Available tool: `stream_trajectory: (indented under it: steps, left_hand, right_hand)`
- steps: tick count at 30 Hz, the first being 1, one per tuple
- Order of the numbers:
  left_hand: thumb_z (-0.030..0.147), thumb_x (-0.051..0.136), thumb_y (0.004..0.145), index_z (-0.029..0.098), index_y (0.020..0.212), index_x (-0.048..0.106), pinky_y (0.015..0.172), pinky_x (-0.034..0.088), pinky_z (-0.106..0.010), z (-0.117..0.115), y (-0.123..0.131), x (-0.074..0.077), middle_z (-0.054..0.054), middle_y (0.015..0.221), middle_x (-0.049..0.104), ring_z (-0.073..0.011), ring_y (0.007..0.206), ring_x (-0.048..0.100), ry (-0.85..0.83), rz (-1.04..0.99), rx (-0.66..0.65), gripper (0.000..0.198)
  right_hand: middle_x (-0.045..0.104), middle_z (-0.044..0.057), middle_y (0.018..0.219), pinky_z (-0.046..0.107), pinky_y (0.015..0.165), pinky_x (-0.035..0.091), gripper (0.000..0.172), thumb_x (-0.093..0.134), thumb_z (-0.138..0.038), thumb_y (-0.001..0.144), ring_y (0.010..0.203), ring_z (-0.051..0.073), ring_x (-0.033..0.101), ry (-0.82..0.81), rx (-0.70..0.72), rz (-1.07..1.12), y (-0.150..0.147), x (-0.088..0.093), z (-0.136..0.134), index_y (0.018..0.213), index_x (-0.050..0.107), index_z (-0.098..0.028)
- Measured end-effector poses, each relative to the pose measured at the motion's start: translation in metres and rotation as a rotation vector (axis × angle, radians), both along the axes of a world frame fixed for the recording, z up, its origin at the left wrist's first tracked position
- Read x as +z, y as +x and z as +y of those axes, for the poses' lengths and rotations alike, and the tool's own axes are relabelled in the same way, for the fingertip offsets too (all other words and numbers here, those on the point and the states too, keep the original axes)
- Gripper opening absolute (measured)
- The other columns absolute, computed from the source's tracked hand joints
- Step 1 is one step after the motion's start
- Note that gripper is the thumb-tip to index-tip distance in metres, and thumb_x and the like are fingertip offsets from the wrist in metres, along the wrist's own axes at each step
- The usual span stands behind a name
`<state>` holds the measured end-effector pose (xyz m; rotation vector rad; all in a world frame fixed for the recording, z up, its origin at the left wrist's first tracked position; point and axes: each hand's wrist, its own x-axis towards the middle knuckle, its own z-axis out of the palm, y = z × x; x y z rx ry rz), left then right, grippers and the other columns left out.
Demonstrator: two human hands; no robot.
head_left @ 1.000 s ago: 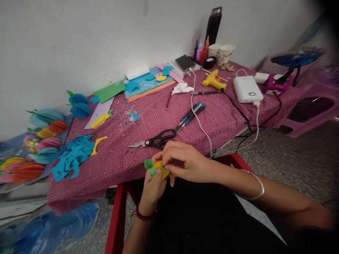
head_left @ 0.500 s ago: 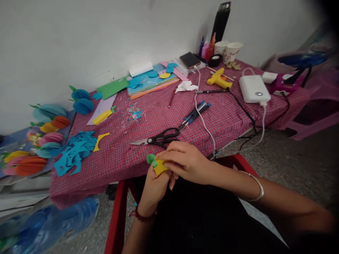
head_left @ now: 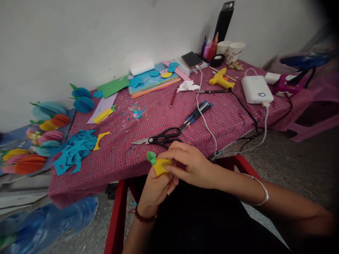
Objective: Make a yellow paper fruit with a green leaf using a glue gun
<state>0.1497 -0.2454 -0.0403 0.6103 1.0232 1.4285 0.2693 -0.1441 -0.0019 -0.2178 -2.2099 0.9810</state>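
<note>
Both my hands meet over my lap, just off the table's front edge, around a yellow paper piece [head_left: 161, 167]. A curled green paper leaf [head_left: 151, 157] sticks out at its upper left end. My left hand [head_left: 156, 187] grips the piece from below, its thumb along the lower side. From the right, my right hand [head_left: 189, 164] pinches the other end between thumb and fingers. Part of the yellow paper is hidden by the fingers. Black-handled scissors [head_left: 159, 138] lie on the table just beyond my hands.
Blue paper scraps [head_left: 75, 150] and a yellow offcut [head_left: 100, 140] lie at the left of the checked cloth. Finished paper fruits [head_left: 30, 164] sit farther left. A yellow glue gun [head_left: 221, 79], a white power bank [head_left: 256, 90] and a trailing white cable [head_left: 205, 121] are at the right.
My right fingers have shifted slightly along the yellow paper, and more of its face now shows. The green leaf has tilted up a little. The view has moved slightly.
</note>
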Motion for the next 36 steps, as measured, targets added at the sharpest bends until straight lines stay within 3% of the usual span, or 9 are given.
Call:
stream_trajectory:
  steps: [6,10,15,18,21,27,33,36]
  left_hand:
    - [0.028,0.068,0.082,0.018,0.090,0.055,0.034,0.023,-0.012,0.000,0.005,-0.002,0.007,0.056,0.053,-0.0030,0.040,0.034,-0.034,0.064,-0.003,0.018]
    - [0.022,0.058,0.088,0.021,0.103,0.054,0.041,0.031,-0.016,-0.003,0.001,-0.008,0.006,0.064,0.052,-0.0050,0.045,0.038,-0.021,0.250,0.009,0.015]
    - [0.009,0.055,0.083,0.023,0.116,0.055,0.072,0.050,-0.030,-0.001,-0.004,-0.001,-0.003,0.097,0.063,-0.0168,0.084,0.060,0.065,0.568,0.070,0.036]
    - [0.004,0.052,0.080,0.025,0.126,0.050,0.091,0.048,-0.039,0.001,-0.005,0.004,-0.006,0.118,0.061,-0.0220,0.107,0.059,0.120,0.696,0.095,0.051]
    - [0.003,0.052,0.078,0.025,0.129,0.048,0.092,0.048,-0.039,0.001,-0.007,0.005,-0.005,0.120,0.060,-0.0213,0.107,0.060,0.119,0.744,0.126,0.056]
    - [0.014,0.068,0.076,0.025,0.130,0.049,0.065,0.046,-0.029,0.002,-0.006,0.004,0.002,0.085,0.057,-0.0151,0.071,0.055,0.055,0.734,0.147,0.058]
    - [0.050,0.088,0.056,0.026,0.125,0.051,0.066,0.044,-0.027,0.003,-0.005,0.002,0.001,0.090,0.056,-0.0157,0.075,0.052,0.115,0.553,0.057,0.082]
    - [0.063,0.079,0.062,0.025,0.123,0.052,0.070,0.045,-0.028,0.003,-0.004,0.003,-0.001,0.094,0.057,-0.0174,0.081,0.054,0.143,0.480,0.023,0.077]
  right_hand:
    - [0.061,0.005,0.090,0.031,0.075,0.049,0.004,0.060,-0.013,0.089,0.085,0.016,0.058,-0.028,0.021,0.015,0.001,-0.002,0.002,0.088,0.064,-0.016]
    - [0.056,0.001,0.085,0.027,0.071,0.046,0.010,0.064,-0.011,0.083,0.080,0.013,0.055,-0.158,0.049,-0.030,0.000,-0.005,0.003,0.085,0.058,-0.018]
    - [0.054,-0.001,0.080,0.027,0.069,0.044,0.013,0.062,-0.007,0.081,0.075,0.013,0.052,-0.168,0.025,-0.004,-0.002,-0.010,0.006,0.086,0.058,-0.019]
    - [0.055,0.000,0.078,0.028,0.069,0.044,0.011,0.063,-0.009,0.082,0.076,0.014,0.052,-0.157,0.047,0.038,-0.002,-0.013,0.010,0.079,0.058,-0.019]
    - [0.056,0.000,0.079,0.028,0.069,0.044,0.008,0.066,-0.012,0.083,0.077,0.014,0.053,-0.172,0.096,0.067,0.000,-0.017,0.014,0.081,0.061,-0.018]
    - [0.056,0.000,0.079,0.028,0.069,0.045,0.006,0.064,-0.015,0.085,0.076,0.013,0.054,-0.210,0.145,0.057,0.009,-0.023,0.017,0.080,0.061,-0.018]
    - [0.055,0.001,0.083,0.028,0.071,0.045,0.006,0.064,-0.016,0.088,0.079,0.012,0.055,-0.216,0.176,0.101,0.016,-0.022,0.018,0.082,0.063,-0.018]
    - [0.054,0.000,0.084,0.026,0.070,0.045,0.008,0.063,-0.010,0.086,0.080,0.012,0.054,-0.196,0.167,0.113,0.019,-0.020,0.017,0.082,0.062,-0.018]
